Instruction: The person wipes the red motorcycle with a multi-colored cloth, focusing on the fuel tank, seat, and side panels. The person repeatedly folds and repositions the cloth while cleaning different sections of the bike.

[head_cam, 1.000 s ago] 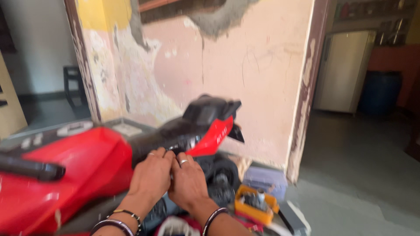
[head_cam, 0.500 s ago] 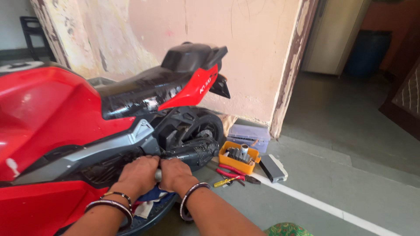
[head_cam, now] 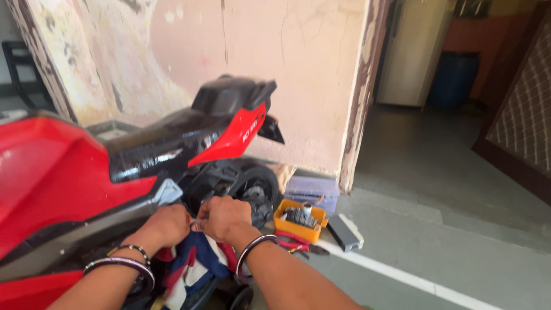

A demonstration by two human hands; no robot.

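Both hands — left hand (head_cam: 166, 223), right hand (head_cam: 225, 217) — have risen off the exhaust.

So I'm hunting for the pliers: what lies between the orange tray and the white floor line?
In the head view, red-handled pliers lie on the floor between the orange tray and the white floor line.

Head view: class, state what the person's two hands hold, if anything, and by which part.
Cannot be told: the left hand and right hand meet, closed, beside the red toy motorbike; anything gripped between them is hidden.
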